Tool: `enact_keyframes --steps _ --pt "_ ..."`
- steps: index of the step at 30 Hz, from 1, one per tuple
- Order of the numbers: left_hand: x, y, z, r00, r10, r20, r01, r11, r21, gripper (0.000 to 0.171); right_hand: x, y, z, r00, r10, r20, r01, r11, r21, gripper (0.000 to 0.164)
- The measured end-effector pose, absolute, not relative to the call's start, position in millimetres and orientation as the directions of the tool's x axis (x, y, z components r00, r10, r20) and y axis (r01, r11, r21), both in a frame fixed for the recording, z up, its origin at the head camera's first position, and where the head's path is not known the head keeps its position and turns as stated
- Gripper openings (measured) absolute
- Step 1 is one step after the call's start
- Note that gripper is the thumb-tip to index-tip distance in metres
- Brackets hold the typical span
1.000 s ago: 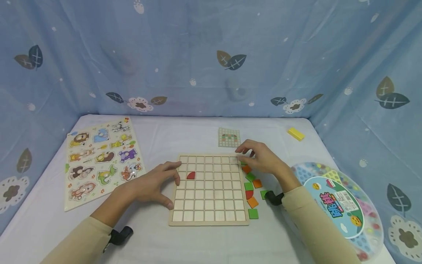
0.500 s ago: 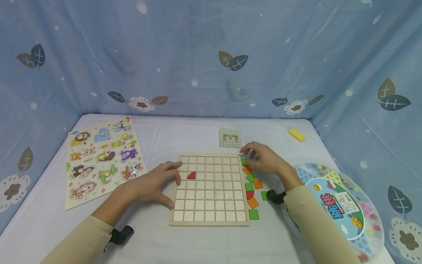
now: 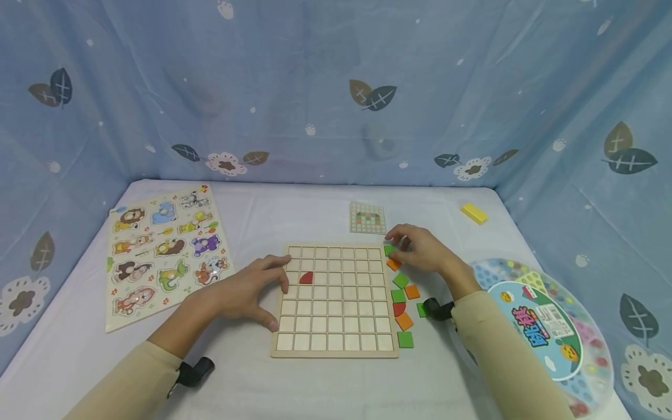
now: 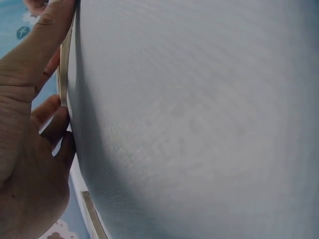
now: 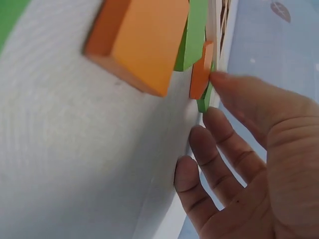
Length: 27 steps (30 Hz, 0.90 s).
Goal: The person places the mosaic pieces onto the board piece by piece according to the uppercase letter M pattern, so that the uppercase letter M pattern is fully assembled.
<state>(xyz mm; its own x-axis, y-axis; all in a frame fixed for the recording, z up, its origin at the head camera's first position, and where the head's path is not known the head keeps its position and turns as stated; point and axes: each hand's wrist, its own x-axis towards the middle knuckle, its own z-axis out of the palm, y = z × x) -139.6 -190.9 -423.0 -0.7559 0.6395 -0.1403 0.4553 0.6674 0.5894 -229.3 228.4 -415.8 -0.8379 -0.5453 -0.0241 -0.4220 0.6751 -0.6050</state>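
Note:
My left hand (image 3: 247, 291) rests along the left edge of a wooden grid board (image 3: 334, 354), its thumb and fingers spread apart against the frame. A red quarter-circle tile (image 3: 307, 278) sits in one cell toward the board's upper left. Beyond the board's top right corner, my right hand (image 3: 420, 248) hovers low over a green tile (image 3: 389, 250) and an orange tile (image 3: 394, 264). In the right wrist view the thumb is close to that orange tile (image 5: 201, 72), and the other fingers are loosely bent. Nothing shows gripped in either hand.
Several green, orange and red tiles (image 3: 401, 281) lie along the board's right side. A patterned grid card (image 3: 367, 217) lies behind the board. An animal puzzle (image 3: 165, 256) is at left, a round game box (image 3: 535, 332) at right, a yellow block (image 3: 475, 213) at back right.
My right hand has shifted slightly right from the board's top right corner, so the green tile there shows more. My left hand keeps its place at the board's edge.

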Motion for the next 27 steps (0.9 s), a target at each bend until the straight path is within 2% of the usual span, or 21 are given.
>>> enact_keyframes --steps 12,19,27 --pt "-141 -190 -426 -0.751 0.646 -0.135 0.462 0.660 0.592 0.063 -231 225 -412 -0.856 -0.497 -0.139 -0.317 0.719 -0.618 0.037" --pt "-144 -190 -425 -0.754 0.641 -0.147 0.456 0.671 0.585 0.062 -227 228 -408 -0.850 -0.514 -0.118 -0.361 0.730 -0.580 0.027" --pt "-142 -192 -427 -0.760 0.636 -0.137 0.452 0.667 0.593 0.063 -221 234 -406 -0.855 -0.513 -0.079 -0.375 0.716 -0.589 0.034"
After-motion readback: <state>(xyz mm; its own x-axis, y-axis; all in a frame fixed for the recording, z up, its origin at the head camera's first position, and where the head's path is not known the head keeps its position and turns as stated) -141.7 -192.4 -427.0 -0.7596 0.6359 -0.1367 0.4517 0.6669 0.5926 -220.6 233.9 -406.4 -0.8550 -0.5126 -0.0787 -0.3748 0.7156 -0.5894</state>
